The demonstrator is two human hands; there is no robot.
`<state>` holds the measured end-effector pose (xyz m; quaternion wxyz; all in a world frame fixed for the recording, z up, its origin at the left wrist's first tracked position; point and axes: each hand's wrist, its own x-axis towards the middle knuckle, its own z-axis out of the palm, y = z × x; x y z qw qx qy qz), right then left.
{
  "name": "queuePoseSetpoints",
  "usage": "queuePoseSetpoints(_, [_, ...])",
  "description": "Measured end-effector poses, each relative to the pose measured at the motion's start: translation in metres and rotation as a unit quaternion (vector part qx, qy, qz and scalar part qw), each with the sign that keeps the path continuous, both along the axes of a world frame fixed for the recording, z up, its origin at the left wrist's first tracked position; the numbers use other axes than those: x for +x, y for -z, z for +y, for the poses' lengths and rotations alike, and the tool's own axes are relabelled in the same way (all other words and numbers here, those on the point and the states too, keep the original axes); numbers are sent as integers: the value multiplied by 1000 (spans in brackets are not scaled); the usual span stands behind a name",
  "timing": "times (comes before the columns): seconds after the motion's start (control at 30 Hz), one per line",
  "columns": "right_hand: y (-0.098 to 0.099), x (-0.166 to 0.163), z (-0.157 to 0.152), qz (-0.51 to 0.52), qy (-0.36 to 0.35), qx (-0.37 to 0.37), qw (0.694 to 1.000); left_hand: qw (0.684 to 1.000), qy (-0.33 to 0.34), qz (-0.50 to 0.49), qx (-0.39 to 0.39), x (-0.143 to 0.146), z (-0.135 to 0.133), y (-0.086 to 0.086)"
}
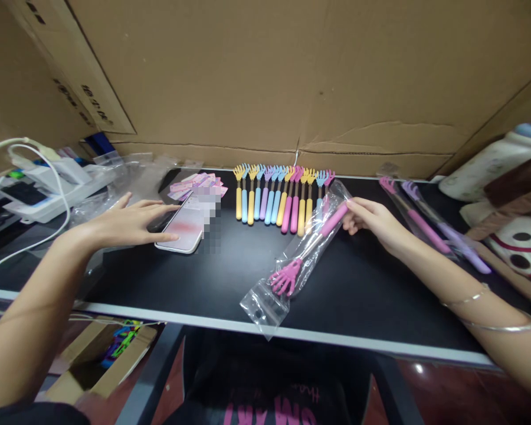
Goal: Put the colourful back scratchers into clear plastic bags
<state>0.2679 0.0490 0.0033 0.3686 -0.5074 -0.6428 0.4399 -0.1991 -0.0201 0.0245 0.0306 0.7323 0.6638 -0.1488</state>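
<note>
My right hand (371, 221) pinches the handle end of a pink back scratcher (331, 221), which lies slanted inside a clear plastic bag (265, 304). The hand-shaped claw points toward the table's front edge, and the bag's zip end reaches over that edge. With its fingers spread, my left hand (128, 223) is at a phone (186, 227); fingertips overlap the screen, though contact is hard to make out. Between my hands, farther back, a row of back scratchers (294, 213) in yellow, blue, purple and pink lies claws away from me.
Bagged pink (427, 229) and purple (466, 251) back scratchers lie at right, near a white bottle (478, 165). Colourful cards (199, 182) sit behind the phone. Clear bags (133, 177) and a power strip (57, 186) with cables occupy the left. Cardboard (265, 77) walls the back.
</note>
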Motion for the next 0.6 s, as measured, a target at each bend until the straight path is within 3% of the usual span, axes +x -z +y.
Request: queuePoseSetpoints(0.6, [0, 0, 0, -7, -5, 7, 1000, 1000, -13, -8, 0, 6, -1, -7])
